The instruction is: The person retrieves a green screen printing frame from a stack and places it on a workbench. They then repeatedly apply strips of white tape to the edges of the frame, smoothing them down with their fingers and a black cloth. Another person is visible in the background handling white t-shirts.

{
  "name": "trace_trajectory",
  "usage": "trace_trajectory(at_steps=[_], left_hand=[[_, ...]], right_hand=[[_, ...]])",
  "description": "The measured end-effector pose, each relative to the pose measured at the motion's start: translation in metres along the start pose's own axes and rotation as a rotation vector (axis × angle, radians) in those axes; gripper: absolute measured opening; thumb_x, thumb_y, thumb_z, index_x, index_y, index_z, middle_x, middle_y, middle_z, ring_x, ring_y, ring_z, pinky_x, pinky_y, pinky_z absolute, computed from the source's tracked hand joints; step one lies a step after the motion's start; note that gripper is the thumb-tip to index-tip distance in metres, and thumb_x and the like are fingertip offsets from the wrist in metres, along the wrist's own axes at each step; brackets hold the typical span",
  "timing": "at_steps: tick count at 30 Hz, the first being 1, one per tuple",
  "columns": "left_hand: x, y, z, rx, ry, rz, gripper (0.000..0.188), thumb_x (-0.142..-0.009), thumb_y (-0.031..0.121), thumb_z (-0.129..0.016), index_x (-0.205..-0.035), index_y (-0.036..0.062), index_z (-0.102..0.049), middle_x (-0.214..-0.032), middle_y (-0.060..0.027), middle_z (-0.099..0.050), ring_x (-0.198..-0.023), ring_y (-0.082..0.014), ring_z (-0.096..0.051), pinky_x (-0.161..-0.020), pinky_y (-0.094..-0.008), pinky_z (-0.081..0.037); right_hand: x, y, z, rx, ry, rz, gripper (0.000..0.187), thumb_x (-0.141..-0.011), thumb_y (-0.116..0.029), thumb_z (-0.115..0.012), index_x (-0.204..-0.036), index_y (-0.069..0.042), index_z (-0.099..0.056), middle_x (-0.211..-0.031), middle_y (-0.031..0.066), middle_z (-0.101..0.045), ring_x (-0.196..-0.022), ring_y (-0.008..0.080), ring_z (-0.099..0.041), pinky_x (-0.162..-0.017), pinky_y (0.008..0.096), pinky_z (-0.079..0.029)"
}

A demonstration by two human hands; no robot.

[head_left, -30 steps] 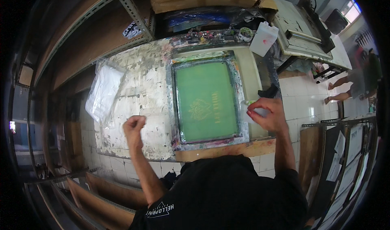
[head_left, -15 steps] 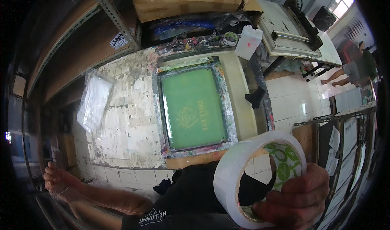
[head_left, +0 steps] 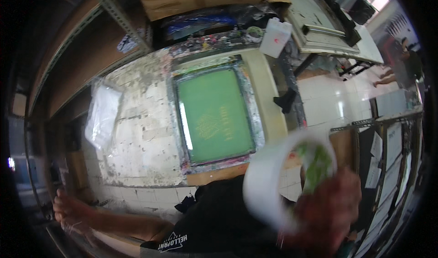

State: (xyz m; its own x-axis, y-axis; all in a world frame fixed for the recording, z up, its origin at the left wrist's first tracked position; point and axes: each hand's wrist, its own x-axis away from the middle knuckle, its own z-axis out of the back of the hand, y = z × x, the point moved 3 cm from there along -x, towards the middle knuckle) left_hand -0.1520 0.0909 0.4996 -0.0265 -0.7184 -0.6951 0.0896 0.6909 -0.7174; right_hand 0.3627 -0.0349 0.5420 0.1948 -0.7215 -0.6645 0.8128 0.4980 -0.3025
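Note:
My right hand [head_left: 331, 212], smeared by motion, grips a wide roll of white tape [head_left: 262, 183] by its far rim. The roll's core is lined with a green leaf pattern. Out at the far left, my left hand [head_left: 68, 208] has its fingers curled closed. Pale thin strands trail below that hand, but what it holds is too small to make out. Between the hands and beyond them, a green printing screen [head_left: 214, 116] in a paint-stained frame lies flat on the worktable [head_left: 141, 139]. A faint yellowish design and lettering show in its mesh.
A clear plastic packet with white contents [head_left: 104, 114] lies at the table's left. A white plastic jug [head_left: 275, 38] and a black cloth [head_left: 285, 101] rest along the right. Metal shelving [head_left: 105, 16] rises at left. A rack [head_left: 388, 144] stands at right. A person [head_left: 406, 69] is farther off.
My right hand and the tape roll have shifted slightly and are now blurred. The view has moved a little. My left hand stays closed at the left.

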Motion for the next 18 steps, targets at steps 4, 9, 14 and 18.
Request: trace_trajectory(at_steps=[4,9,14,18], left_hand=[[-0.006,0.012,-0.026,-2.614,-0.317,-0.365,0.006,-0.097,0.023,-0.046,-0.091,0.024,-0.048,-0.087,0.0053,-0.042,-0.082,-0.0106,-0.048,-0.078,-0.028,-0.044],[0.004,0.004,-0.002,-3.315,-0.393,-0.501,0.013,-0.1,0.022,-0.044,-0.088,0.0191,-0.049,-0.084,0.0054,-0.041,-0.08,-0.0127,-0.048,-0.078,-0.0295,-0.046],[-0.006,0.0,0.004,-3.102,-0.376,-0.114,0.027,-0.102,0.027,-0.044,-0.079,0.013,-0.049,-0.079,0.0,-0.039,-0.083,-0.018,-0.048,-0.086,-0.0354,-0.044],[0.008,0.008,-0.051,-3.038,-0.346,-0.06,0.031,-0.1,0.028,-0.047,-0.074,0.0107,-0.047,-0.075,-0.0033,-0.035,-0.081,-0.0197,-0.046,-0.088,-0.0378,-0.042]], right_hand=[[0.053,0.104,-0.072,0.212,0.286,-0.209,0.019,-0.067,-0.008,-0.077,-0.078,-0.014,-0.062,-0.076,0.003,-0.065,-0.068,0.0206,-0.062,-0.069,0.0351,-0.048],[0.169,0.19,-0.153,0.448,0.057,-0.453,0.019,-0.072,-0.007,-0.076,-0.087,-0.007,-0.063,-0.083,0.0087,-0.067,-0.072,0.0274,-0.064,-0.072,0.0402,-0.05],[0.266,0.205,-0.179,0.494,0.116,-0.499,0.041,-0.073,-0.006,-0.074,-0.11,0.002,-0.058,-0.09,0.0142,-0.067,-0.076,0.033,-0.065,-0.071,0.0428,-0.05],[0.285,0.193,-0.18,0.528,0.097,-0.609,0.046,-0.075,-0.005,-0.073,-0.117,0.002,-0.056,-0.103,0.0201,-0.062,-0.093,0.0362,-0.06,-0.082,0.0454,-0.048]])
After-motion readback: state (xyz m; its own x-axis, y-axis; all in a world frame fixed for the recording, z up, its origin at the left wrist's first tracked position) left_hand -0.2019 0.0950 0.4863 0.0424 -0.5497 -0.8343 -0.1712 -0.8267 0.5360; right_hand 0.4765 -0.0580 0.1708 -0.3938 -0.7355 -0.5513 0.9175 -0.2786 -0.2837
